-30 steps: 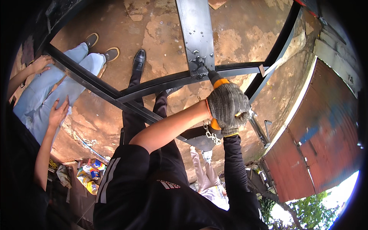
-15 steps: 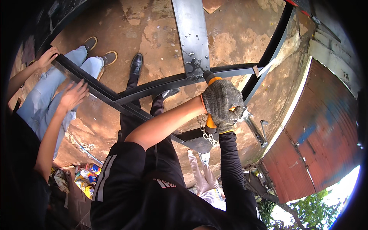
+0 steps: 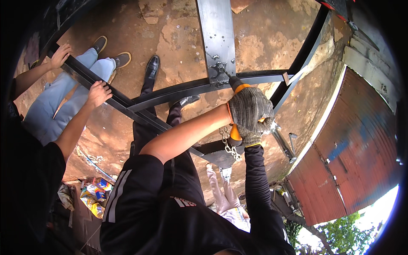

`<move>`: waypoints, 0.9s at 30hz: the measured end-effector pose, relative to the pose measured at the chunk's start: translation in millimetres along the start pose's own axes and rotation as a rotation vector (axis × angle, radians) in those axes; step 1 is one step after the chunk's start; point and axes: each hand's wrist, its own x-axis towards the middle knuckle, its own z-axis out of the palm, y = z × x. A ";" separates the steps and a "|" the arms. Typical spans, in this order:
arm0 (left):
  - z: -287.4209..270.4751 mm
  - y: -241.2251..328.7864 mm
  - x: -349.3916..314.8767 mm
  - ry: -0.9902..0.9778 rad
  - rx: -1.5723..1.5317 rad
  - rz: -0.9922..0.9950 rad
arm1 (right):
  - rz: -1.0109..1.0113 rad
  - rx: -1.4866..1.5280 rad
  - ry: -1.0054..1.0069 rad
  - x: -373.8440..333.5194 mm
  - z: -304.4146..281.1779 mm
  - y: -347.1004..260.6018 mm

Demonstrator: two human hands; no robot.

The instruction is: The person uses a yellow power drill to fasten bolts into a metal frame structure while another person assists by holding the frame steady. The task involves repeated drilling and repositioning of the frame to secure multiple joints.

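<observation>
Both my gloved hands are closed on an orange-and-black power drill [image 3: 242, 87], whose nose points at the wet grey metal bar [image 3: 216, 32]. The left hand [image 3: 251, 105], in a grey knit glove, wraps the drill's body. Just below it, my right hand [image 3: 250, 135], gloved under a black sleeve, grips nearer the orange rear part. The thin bit ends beside a dark wet spot on the bar, where the bar meets a black cross beam [image 3: 180, 94]. Whether the bit touches metal I cannot tell. The gloves hide much of the drill.
At left, a co-worker's two hands [image 3: 100, 93] hold a black frame rail [image 3: 78, 72]. A chain [image 3: 228, 142] hangs by the frame's near corner. A metal crank piece [image 3: 284, 144] stands right of my hands. A rusty corrugated sheet [image 3: 346, 148] lies farther right.
The co-worker's nearer hand has moved right and closed over the rail; their other hand has shifted slightly. The view has shifted a little. My hands stay on the drill at the same spot.
</observation>
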 end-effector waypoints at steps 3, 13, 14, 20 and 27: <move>-0.6 8.6 8.0 -0.005 0.213 0.080 | 0.006 0.013 -0.011 1.4 1.5 0.4; 13.3 55.6 30.0 -0.037 1.231 0.249 | 0.019 0.022 -0.008 1.0 -2.7 0.9; 10.4 46.9 26.2 -0.061 0.871 0.180 | 0.018 0.022 -0.008 1.0 -1.9 0.6; 8.3 12.3 13.5 -0.096 0.207 0.071 | 0.019 0.045 0.004 -0.1 -1.4 -3.0; -0.2 49.3 25.9 -0.350 0.981 0.027 | 0.022 0.063 0.018 1.0 -3.7 -2.4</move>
